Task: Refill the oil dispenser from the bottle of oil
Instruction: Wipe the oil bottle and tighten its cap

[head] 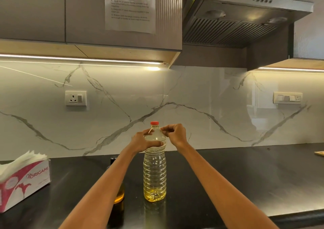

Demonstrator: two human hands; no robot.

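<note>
On the counter [228,185], left hand [142,142] grips bottle [154,172].

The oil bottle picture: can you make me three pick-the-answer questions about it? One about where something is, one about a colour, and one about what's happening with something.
1. Where is the tissue box?
A. On the left of the counter
B. Behind the oil bottle
C. Under the hood

2. What colour is the cap on the oil bottle?
A. Blue
B. Red
C. Green

3. What is the cap's state?
A. Lying on the counter
B. Held in the right hand
C. On the bottle

Answers:
1. A, the box sits at the counter's left edge.
2. B, the cap on top shows bright red.
3. C, it sits on the neck while the left hand grips the bottle's shoulder and the right hand has its fingers curled by the neck.
</note>
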